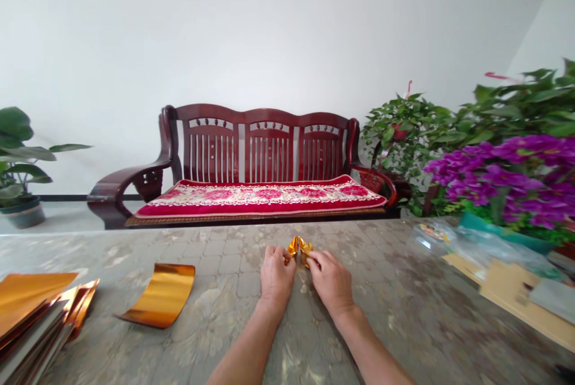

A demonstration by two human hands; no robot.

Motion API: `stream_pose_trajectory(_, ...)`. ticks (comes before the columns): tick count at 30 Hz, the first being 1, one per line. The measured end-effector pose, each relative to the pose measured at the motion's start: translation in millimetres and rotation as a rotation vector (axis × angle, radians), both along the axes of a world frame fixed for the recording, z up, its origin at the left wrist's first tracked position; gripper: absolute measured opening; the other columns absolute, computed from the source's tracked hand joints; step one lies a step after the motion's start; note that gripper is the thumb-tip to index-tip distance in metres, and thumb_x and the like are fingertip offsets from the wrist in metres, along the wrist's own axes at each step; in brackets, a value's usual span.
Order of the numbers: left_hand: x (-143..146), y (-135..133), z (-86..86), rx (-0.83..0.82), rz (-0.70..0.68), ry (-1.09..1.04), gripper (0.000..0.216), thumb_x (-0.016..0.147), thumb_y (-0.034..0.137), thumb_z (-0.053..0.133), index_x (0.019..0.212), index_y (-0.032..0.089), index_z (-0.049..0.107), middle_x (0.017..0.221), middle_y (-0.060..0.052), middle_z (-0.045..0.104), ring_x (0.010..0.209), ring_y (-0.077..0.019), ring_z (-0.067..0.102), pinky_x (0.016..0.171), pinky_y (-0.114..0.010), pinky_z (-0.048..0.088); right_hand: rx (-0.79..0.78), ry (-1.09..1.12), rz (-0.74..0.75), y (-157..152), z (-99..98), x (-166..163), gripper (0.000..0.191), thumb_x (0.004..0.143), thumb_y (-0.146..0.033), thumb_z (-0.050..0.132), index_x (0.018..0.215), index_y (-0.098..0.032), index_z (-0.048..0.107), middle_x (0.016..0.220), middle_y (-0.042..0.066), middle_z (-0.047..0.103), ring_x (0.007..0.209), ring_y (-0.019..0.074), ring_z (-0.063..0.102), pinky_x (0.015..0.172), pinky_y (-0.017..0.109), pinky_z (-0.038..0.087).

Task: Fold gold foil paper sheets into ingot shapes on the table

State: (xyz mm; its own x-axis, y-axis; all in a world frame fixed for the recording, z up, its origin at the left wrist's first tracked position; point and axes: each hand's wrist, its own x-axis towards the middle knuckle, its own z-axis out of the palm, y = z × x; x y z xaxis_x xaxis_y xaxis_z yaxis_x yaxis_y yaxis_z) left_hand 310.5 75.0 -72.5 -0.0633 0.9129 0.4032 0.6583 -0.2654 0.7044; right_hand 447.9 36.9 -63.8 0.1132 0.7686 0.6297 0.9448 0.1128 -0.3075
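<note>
A small piece of folded gold foil paper stands between my two hands over the table, with two pointed halves rising side by side. My left hand pinches its left half, the fingers curled around the lower edge. On the other side, the thumb and fingers of my right hand grip the right half. My fingers cover the lower part of the folded paper. To the left lies a single curled sheet of gold foil paper, untouched by either hand.
A stack of gold foil sheets is at the table's left edge. Cardboard, clear plastic and purple flowers crowd the right side. Beyond the table stands a wooden bench with a red patterned cushion.
</note>
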Motion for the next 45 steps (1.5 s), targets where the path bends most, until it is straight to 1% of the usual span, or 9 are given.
stream_pose_trajectory(5,0.6,-1.9,3.8,-0.017,-0.011,0.042,0.005,0.082,0.016,0.061,0.08,0.021,0.062,0.089,-0.003,0.055,0.075,-0.0157,0.058,0.064,-0.023,0.041,-0.015,-0.095,0.013,1.3,0.6,-2.8,0.019,0.094,-0.022,0.052,0.093,-0.024,0.071,0.086,0.003,0.072,0.079,0.0167,0.066,0.067,0.025,0.039)
stream_pose_trajectory(10,0.9,-2.5,3.5,-0.007,-0.047,0.101,0.007,0.085,0.015,0.059,0.084,0.022,0.06,0.094,-0.002,0.057,0.079,-0.0155,0.06,0.066,-0.023,0.043,-0.018,-0.156,0.031,0.4,0.9,-3.6,0.02,0.096,-0.022,0.051,0.097,-0.024,0.071,0.088,0.004,0.071,0.085,0.0174,0.064,0.072,0.025,0.039)
stream_pose_trajectory(20,0.5,-2.9,3.1,0.06,-0.133,-0.021,0.008,0.085,0.015,0.058,0.088,0.022,0.062,0.094,-0.001,0.056,0.079,-0.0135,0.061,0.073,-0.023,0.047,-0.016,-0.151,0.034,2.4,7.4,-4.1,0.016,0.093,-0.02,0.055,0.097,-0.025,0.07,0.088,0.003,0.068,0.089,0.0185,0.061,0.076,0.025,0.039)
stream_pose_trajectory(25,-0.1,-1.3,2.0,0.009,-0.131,-0.027,0.012,0.084,0.016,0.058,0.093,0.022,0.064,0.1,-0.002,0.057,0.078,-0.0133,0.061,0.072,-0.023,0.047,-0.011,-0.13,0.044,4.1,5.2,-2.9,0.018,0.091,-0.019,0.055,0.1,-0.025,0.07,0.089,0.004,0.068,0.088,0.0185,0.061,0.077,0.026,0.04)
stream_pose_trajectory(28,-1.5,-1.3,3.0,0.02,-0.07,0.051,0.019,0.08,0.019,0.064,0.098,0.024,0.066,0.105,-0.004,0.056,0.089,-0.0178,0.062,0.074,-0.026,0.047,-0.005,-0.121,0.047,4.8,3.0,-1.9,0.017,0.091,-0.021,0.056,0.1,-0.025,0.07,0.089,0.003,0.069,0.088,0.0192,0.062,0.078,0.027,0.04)
stream_pose_trajectory(31,-3.4,-1.0,4.4,0.052,-0.025,0.107,0.026,0.075,0.021,0.07,0.101,0.026,0.067,0.11,-0.005,0.056,0.101,-0.0221,0.059,0.084,-0.03,0.047,0.003,-0.103,0.048,4.2,2.7,-1.5,0.017,0.091,-0.022,0.056,0.099,-0.025,0.071,0.088,0.003,0.07,0.087,0.019,0.063,0.077,0.027,0.041)
stream_pose_trajectory(35,-5.0,1.2,3.8,0.056,-0.045,0.117,0.031,0.077,0.021,0.068,0.108,0.026,0.067,0.117,-0.007,0.055,0.108,-0.0238,0.057,0.094,-0.033,0.044,-0.014,-0.025,0.021,1.7,3.5,0.3,0.018,0.09,-0.022,0.056,0.093,-0.027,0.072,0.087,0.002,0.071,0.084,0.0177,0.064,0.074,0.026,0.041)
stream_pose_trajectory(41,-4.5,4.4,1.4,0.003,-0.077,0.098,0.042,0.081,0.023,0.063,0.122,0.021,0.056,0.116,-0.01,0.059,0.11,-0.0246,0.057,0.094,-0.033,0.044,-0.028,0.075,-0.063,-2.3,0.5,4.7,0.018,0.089,-0.029,0.056,0.087,-0.029,0.074,0.084,0.0,0.072,0.078,0.0169,0.066,0.065,0.026,0.039)
stream_pose_trajectory(45,-3.4,7.4,-1.1,-0.056,-0.081,0.088,0.043,0.081,0.024,0.064,0.123,0.02,0.055,0.114,-0.011,0.063,0.111,-0.0256,0.059,0.095,-0.034,0.042,-0.009,0.075,-0.102,-5.1,0.5,7.6,0.021,0.09,-0.034,0.054,0.087,-0.029,0.075,0.085,0.001,0.073,0.076,0.017,0.066,0.062,0.026,0.038)
